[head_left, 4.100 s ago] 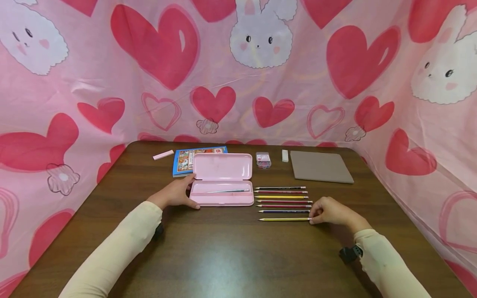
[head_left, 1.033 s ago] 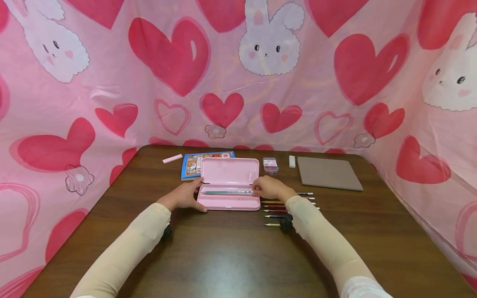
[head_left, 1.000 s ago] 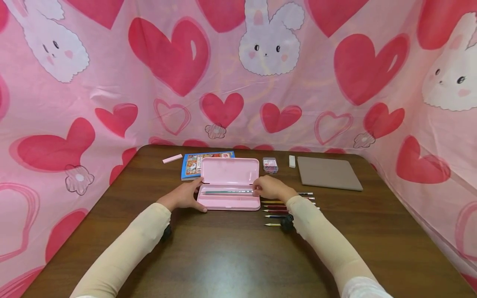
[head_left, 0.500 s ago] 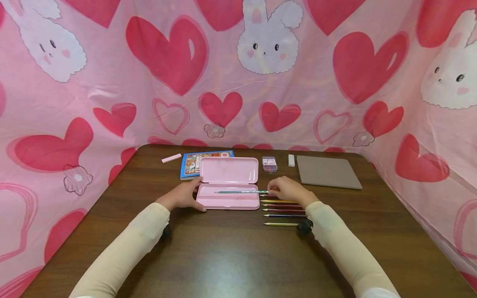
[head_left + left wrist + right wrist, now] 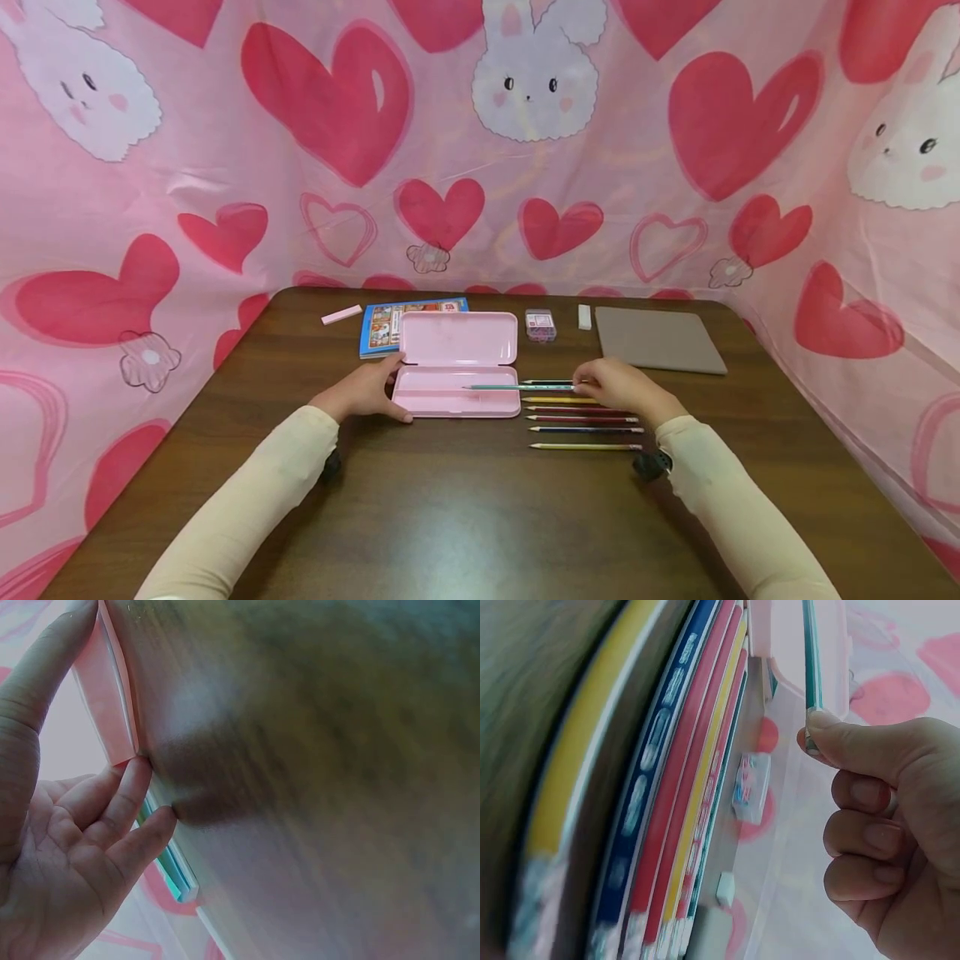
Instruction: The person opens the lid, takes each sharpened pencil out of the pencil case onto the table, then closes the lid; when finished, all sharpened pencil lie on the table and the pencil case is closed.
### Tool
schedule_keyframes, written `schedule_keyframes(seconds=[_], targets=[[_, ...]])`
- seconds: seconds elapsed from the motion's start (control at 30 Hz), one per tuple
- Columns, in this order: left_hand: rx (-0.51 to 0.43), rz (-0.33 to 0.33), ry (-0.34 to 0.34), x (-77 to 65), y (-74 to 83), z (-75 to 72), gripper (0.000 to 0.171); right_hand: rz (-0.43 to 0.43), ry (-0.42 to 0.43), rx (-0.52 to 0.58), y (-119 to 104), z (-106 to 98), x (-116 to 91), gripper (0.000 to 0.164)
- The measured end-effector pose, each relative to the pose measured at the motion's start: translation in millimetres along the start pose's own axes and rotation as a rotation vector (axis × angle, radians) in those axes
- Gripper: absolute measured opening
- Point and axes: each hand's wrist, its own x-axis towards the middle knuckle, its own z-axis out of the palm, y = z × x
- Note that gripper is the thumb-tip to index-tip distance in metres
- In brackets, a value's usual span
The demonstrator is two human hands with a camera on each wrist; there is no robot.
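Note:
My right hand (image 5: 611, 387) pinches the end of a teal pencil (image 5: 525, 387) between thumb and forefinger, its other fingers curled. The pencil's tip points left and overlaps the right part of the pencil case's tray. The pink pencil case (image 5: 427, 403) lies with its lid up, no other pencil showing inside. My left hand (image 5: 367, 390) grips the case's left end, thumb at the front corner and fingers near the hinge. In the left wrist view the fingers (image 5: 135, 787) touch the case's pink edge. In the right wrist view the teal pencil (image 5: 813, 667) rises above the row.
Several pencils (image 5: 585, 430) lie in a row right of the case, under and in front of my right hand. Along the back stand a blue picture book (image 5: 378, 325), a pink strip (image 5: 341, 314), a small clear box (image 5: 541, 325), a white eraser (image 5: 584, 317) and a grey-brown board (image 5: 660, 338).
My right hand came from the row's near pencil to the case, took hold of the teal pencil inside, then lifted it out rightward over the row. My left hand keeps its hold.

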Motion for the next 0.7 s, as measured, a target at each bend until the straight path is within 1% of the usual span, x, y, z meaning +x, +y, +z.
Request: schedule_keyframes(seconds=[0.1, 0.2, 0.33, 0.4, 0.63, 0.7], targets=[[0.011, 0.016, 0.003, 0.6, -0.8, 0.0, 0.109, 0.018, -0.008, -0.002, 3, -1, -11, 0.009], [0.012, 0.010, 0.002, 1.5, -1.8, 0.1, 0.110, 0.021, -0.012, -0.004, 6, -1, -22, 0.008], [-0.002, -0.008, -0.007, 1.4, -1.6, -0.6, 0.112, -0.006, 0.003, -0.005, 8, 1, -36, 0.006], [-0.003, -0.004, -0.008, 1.0, -0.9, -0.6, 0.112, -0.020, 0.014, 0.001, 9, 2, -43, 0.005], [0.005, 0.020, 0.000, 1.2, -1.4, 0.7, 0.111, 0.002, 0.045, 0.038, 8, 1, -63, 0.005], [0.005, 0.017, 0.000, 1.2, -2.5, 0.4, 0.112, 0.007, 0.051, 0.045, 8, 0, -67, 0.005]])
